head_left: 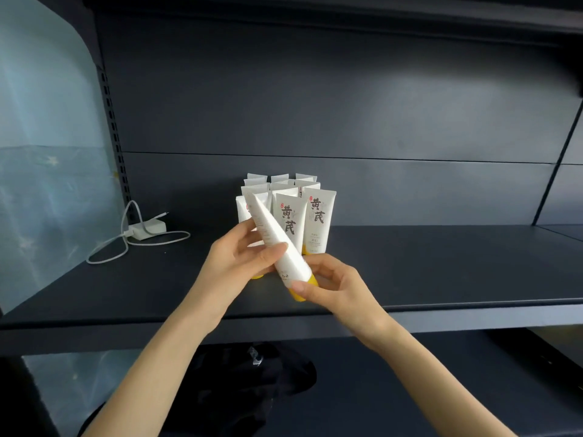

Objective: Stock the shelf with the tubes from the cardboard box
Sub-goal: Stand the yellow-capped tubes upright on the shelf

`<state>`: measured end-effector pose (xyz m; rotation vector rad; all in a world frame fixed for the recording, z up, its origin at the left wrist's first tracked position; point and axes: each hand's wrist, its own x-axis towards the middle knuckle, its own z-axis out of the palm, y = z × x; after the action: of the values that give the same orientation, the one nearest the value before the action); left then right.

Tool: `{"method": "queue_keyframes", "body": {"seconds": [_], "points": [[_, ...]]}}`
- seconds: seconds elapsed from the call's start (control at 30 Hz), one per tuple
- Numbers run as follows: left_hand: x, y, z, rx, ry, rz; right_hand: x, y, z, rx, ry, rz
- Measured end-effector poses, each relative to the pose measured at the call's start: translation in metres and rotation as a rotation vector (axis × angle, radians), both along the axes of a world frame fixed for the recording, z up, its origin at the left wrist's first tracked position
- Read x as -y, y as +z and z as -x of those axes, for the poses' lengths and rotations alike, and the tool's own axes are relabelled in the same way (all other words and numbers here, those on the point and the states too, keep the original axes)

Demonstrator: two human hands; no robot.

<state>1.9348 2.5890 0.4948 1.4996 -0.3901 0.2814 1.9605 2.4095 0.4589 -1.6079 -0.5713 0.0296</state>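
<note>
Holding one tube (277, 244) in both hands, tilted, above the front of the shelf (441, 269) — crimped end up and to the left, yellow cap (307, 283) low and to the right. Left hand (239, 257) with its grip wrapped round the middle of the body; right hand (331, 285) with its grip pinching the cap end between thumb and fingers.

Probably light, and soft in the white body, so likely to dent under a hard squeeze. Smooth plastic, maybe a little slippery. Better to take hold low, near the cap, where stiffer, and to set down on the flat cap. Perhaps unsteady once upright — easy to knock over together with the neighbours.

Just behind, a block of standing tubes (296, 209), caps down, in close rows, touching or nearly so. Cannot tell where the next free place is: front of the block partly hidden by the hands.

Dark, flat, matt shelf with a dark back panel (315, 105), and much bare room to the right. To the left, well apart, a white charger (148, 230) with its cable (107, 253) in a loop. No cardboard box in view.
</note>
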Motion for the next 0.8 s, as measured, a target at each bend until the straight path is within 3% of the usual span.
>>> {"method": "queue_keyframes", "body": {"seconds": [0.13, 0.3, 0.43, 0.67, 0.8], "points": [[0.012, -0.002, -0.001, 0.014, 0.089, 0.101, -0.008, -0.007, -0.002, 0.085, -0.149, 0.01], [0.015, -0.004, -0.003, 0.01, 0.107, 0.125, -0.004, -0.002, -0.002, 0.077, -0.087, 0.0], [0.015, -0.006, -0.003, 0.024, 0.072, 0.088, -0.001, 0.001, -0.003, 0.06, -0.031, 0.027], [0.02, -0.008, -0.003, 0.121, 0.009, 0.0, -0.005, -0.003, -0.005, 0.146, -0.144, 0.102], [0.018, -0.009, -0.006, 0.167, 0.03, -0.153, -0.002, -0.004, -0.008, 0.165, -0.182, 0.155]]}}
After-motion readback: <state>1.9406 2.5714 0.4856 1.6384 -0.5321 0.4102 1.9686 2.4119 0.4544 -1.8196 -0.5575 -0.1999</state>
